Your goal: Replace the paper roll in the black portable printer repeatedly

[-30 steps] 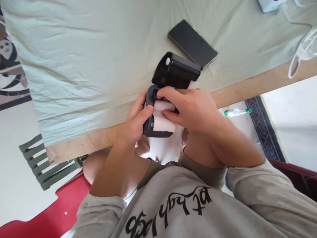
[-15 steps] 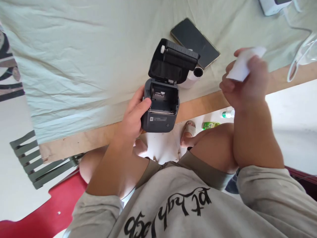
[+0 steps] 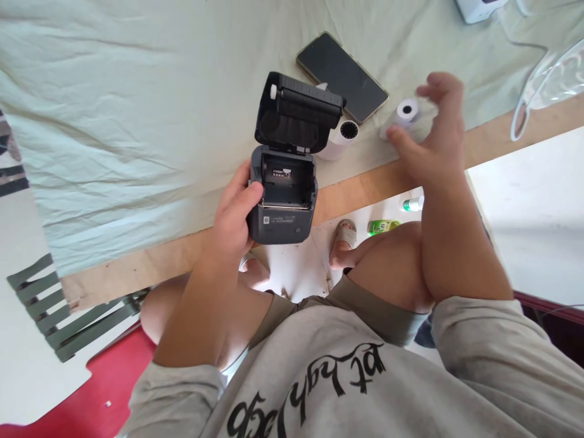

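My left hand [image 3: 235, 210] grips a dark grey portable label printer [image 3: 283, 225] by its left side. Its lid is swung up and the paper bay shows bare, with a small printed sticker inside. To the right, my right hand [image 3: 433, 128] has its fingers spread beside a small white paper roll [image 3: 407, 111] that rests on the cloth. The thumb lies close against that roll; whether it touches is unclear. Another white roll [image 3: 335, 149] with a black-ringed core sits just behind the printer, partly hidden by the lid.
A dark phone [image 3: 344, 76] lies on the pale green cloth [image 3: 159, 121] past the printer. A white device [image 3: 479, 9] with a cable is at the top right, near a clear plastic bag [image 3: 556, 79]. The table's wooden edge [image 3: 360, 185] runs before my knees.
The white paper roll left my right hand and now rests on the table; that hand has opened. My left hand keeps the printer. The view has shifted slightly.
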Tool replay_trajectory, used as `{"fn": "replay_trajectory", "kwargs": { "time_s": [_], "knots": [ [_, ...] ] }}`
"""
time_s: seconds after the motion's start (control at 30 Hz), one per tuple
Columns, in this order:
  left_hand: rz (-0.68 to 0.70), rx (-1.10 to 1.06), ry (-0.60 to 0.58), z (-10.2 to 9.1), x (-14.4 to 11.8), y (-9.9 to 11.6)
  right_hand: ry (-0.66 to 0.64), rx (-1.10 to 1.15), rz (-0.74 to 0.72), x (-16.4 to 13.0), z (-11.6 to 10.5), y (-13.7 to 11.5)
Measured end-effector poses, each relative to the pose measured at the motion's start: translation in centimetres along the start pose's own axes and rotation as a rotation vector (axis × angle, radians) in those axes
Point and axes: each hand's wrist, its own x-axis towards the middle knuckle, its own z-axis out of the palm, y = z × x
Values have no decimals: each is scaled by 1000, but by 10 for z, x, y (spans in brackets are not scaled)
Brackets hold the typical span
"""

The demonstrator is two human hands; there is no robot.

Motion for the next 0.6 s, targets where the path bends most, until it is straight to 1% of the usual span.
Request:
{"fn": "replay_trajectory", "kwargs": {
  "time_s": [0.03,0.13,0.17,0.2,0.23,0.27,0.3,0.37,0.43,0.5,0.6],
  "knots": [
    [11,-4,-2,0,0,0,65,39,-96,-4,-3,-6],
    [32,-6,4,0,0,-1,332,129,-398,-17,-6,-33],
    [17,1,19,1,0,0,317,158,-438,-21,-3,-43],
    [8,7,24,1,0,0,222,187,-448,-25,1,-53],
    [-2,16,35,2,-1,1,90,194,-455,-28,8,-61],
    [-7,23,43,2,-1,1,-10,178,-439,-30,17,-68],
    [-6,26,46,2,-1,2,-71,165,-420,-31,26,-72],
    [4,23,56,2,-1,2,-150,156,-349,-30,44,-73],
    [7,10,57,2,-1,2,-211,161,-298,-27,56,-68],
    [-1,-7,39,2,-1,2,-247,173,-280,-24,59,-63],
    [0,-34,20,3,-1,3,-280,274,-278,-23,53,-60]
  ]
}}
